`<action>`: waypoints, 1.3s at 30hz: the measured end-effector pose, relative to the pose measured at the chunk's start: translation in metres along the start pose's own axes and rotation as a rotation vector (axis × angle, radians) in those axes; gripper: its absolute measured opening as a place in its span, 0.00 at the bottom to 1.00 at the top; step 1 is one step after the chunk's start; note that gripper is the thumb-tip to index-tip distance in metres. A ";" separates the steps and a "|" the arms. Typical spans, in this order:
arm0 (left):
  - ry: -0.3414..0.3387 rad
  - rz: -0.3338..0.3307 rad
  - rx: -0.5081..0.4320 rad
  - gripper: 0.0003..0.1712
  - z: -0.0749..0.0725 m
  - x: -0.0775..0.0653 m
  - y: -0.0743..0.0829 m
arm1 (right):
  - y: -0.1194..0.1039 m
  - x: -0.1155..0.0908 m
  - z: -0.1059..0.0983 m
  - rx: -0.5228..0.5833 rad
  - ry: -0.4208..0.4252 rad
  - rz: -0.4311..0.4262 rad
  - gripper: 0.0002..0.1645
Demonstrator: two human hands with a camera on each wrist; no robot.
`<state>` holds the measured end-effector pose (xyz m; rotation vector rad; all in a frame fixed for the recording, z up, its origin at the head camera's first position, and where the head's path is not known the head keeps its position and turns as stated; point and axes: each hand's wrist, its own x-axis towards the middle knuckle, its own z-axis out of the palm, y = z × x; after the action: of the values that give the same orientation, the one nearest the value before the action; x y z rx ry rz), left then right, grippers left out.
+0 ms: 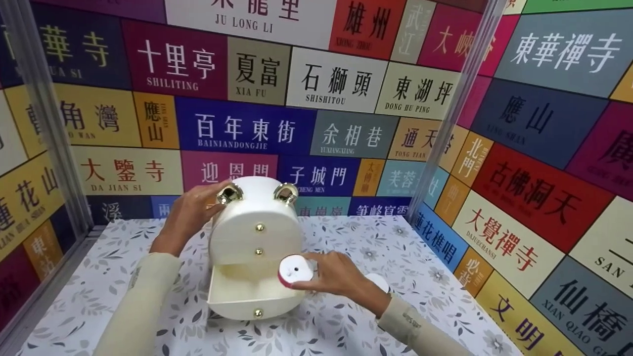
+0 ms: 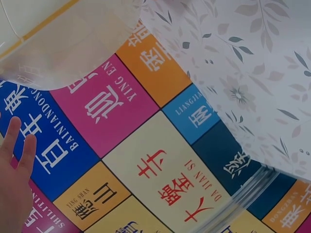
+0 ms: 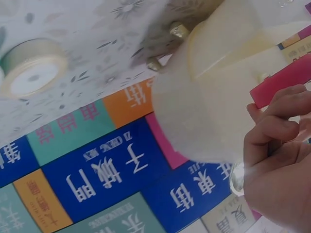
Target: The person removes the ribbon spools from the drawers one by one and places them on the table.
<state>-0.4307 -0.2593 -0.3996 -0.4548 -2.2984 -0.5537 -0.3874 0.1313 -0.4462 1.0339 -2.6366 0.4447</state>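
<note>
A cream box with a rounded top (image 1: 257,212) stands on the table, with two gold-rimmed ears (image 1: 285,193) and gold knobs down its front. Its bottom drawer (image 1: 247,310) is pulled out. My right hand (image 1: 341,277) pinches a ribbon spool (image 1: 295,269) by its edge, over the drawer's right side. The spool has a white face with a small centre hole, and its pinkish-red ribbon (image 3: 282,82) shows in the right wrist view. At the box's upper left, my left hand (image 1: 185,215) rests with extended fingers beside the ear, its fingertips partly hidden behind it.
Another spool (image 3: 36,73), white-faced with a greenish band, stands to the right of the box, partly hidden behind my right wrist in the head view. A leaf-patterned cover (image 1: 133,267) lies over the table. Colourful sign-covered walls (image 1: 247,128) rise behind and at both sides.
</note>
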 end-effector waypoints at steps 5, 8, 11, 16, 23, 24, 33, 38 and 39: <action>-0.014 -0.011 -0.001 0.44 0.000 0.000 0.001 | 0.025 -0.022 -0.006 0.012 0.012 0.084 0.50; -0.015 -0.009 -0.002 0.43 0.000 0.000 0.002 | 0.041 -0.037 -0.005 0.012 0.018 0.123 0.50; -0.012 -0.009 -0.006 0.43 0.000 0.000 0.002 | 0.058 -0.049 0.001 0.001 0.030 0.155 0.49; -0.010 -0.013 -0.010 0.44 0.000 -0.001 0.002 | 0.084 -0.072 0.016 -0.054 0.003 0.233 0.52; 0.023 0.028 0.004 0.44 0.003 0.000 0.000 | 0.109 -0.102 0.034 -0.153 -0.030 0.331 0.54; 0.033 0.037 0.009 0.44 0.003 0.000 -0.001 | 0.112 -0.105 0.036 -0.156 -0.045 0.349 0.55; 0.028 0.029 -0.054 0.45 0.004 0.002 -0.003 | 0.130 -0.120 0.042 -0.171 -0.098 0.426 0.59; 0.016 0.019 -0.104 0.46 0.002 0.002 -0.006 | 0.132 -0.122 0.044 -0.126 -0.129 0.485 0.62; 0.012 0.021 -0.112 0.46 0.002 0.002 -0.006 | 0.132 -0.121 0.044 -0.123 -0.131 0.493 0.62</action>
<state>-0.4362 -0.2632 -0.4009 -0.5271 -2.2569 -0.6758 -0.3995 0.2808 -0.5546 0.3772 -2.9861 0.3138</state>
